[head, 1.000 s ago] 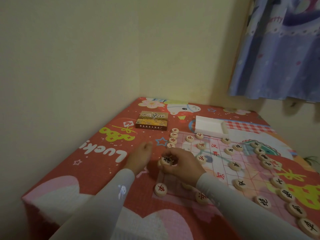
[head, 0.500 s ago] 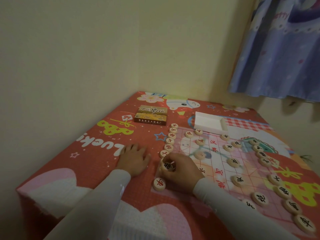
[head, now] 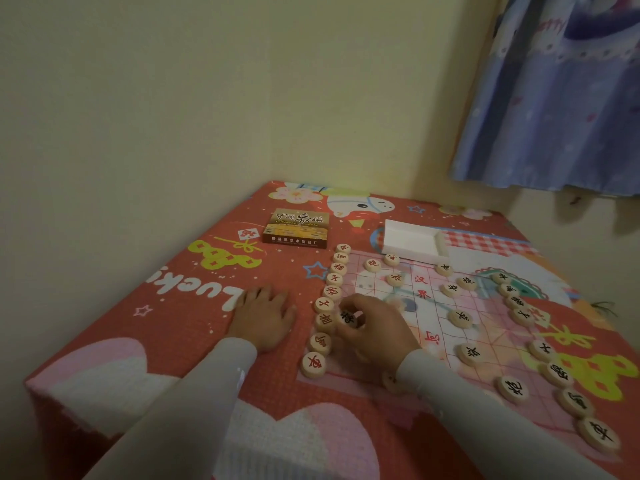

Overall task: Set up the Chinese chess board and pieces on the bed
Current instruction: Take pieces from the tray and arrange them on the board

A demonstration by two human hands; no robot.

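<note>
Two hands work over a red cartoon-printed bed cover [head: 194,344] that fills the corner under a cream wall. The left hand [head: 265,317] lies flat on the cover, palm down, fingers spread and holding nothing. At its 3 o'clock the right hand [head: 375,332] hovers over the near-left part of a thin translucent chess board sheet with red grid lines [head: 429,306], its fingers [head: 360,311] pinched around a round pale wooden piece with a black character [head: 348,318].

Just at 9 o'clock of that held piece runs a column of round wooden pieces with red characters [head: 329,306], lined along the board's left edge and touching or nearly touching one another. A matching column of round wooden pieces with black characters [head: 540,348] follows the board's right edge. Several more round pieces [head: 460,318] sit scattered well apart on the grid between the two columns.

At 12 o'clock of the red column, off the board, rests a brown and gold cardboard chess box [head: 296,228]. At its 3 o'clock a white open tray [head: 412,242] sits at the board's far edge. A blue patterned curtain [head: 554,98] hangs at 1 o'clock.
</note>
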